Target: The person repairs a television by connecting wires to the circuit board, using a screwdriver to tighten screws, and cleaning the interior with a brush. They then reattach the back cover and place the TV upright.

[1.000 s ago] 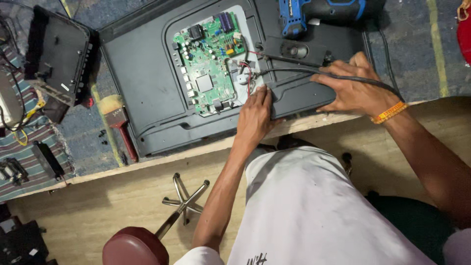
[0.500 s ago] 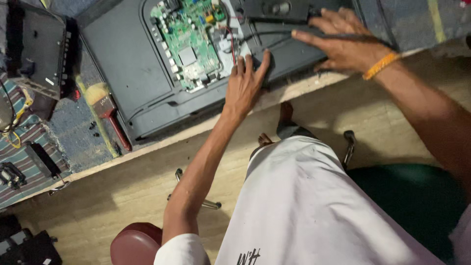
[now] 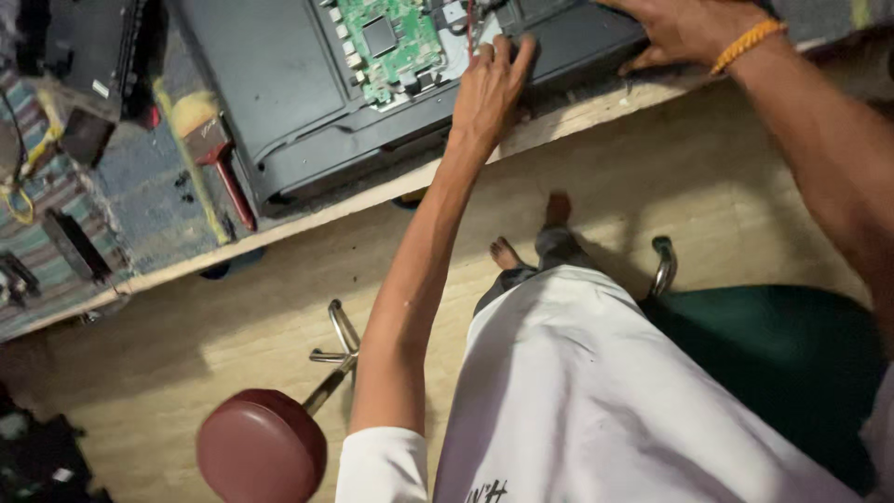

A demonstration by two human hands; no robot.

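Observation:
A dark grey television back panel (image 3: 279,102) lies flat on the workbench, its cover off over a green circuit board (image 3: 386,42). My left hand (image 3: 492,88) rests palm down on the panel's near edge, just right of the board, fingers together and holding nothing. My right hand (image 3: 684,33), with an orange band at the wrist, presses flat on the panel farther right; its fingertips run off the top of the frame. Thin wires (image 3: 470,28) sit between the board and my left hand.
A red-handled brush (image 3: 219,158) lies left of the panel on the blue mat. Black parts (image 3: 88,135) sit at far left. The wooden bench edge (image 3: 372,200) runs diagonally. A maroon stool (image 3: 261,447) and a green seat (image 3: 792,363) stand on the floor below.
The view has tilted down, so the panel and both hands have slid toward the top of the frame. My left hand stays on the panel edge; the blue drill is out of view.

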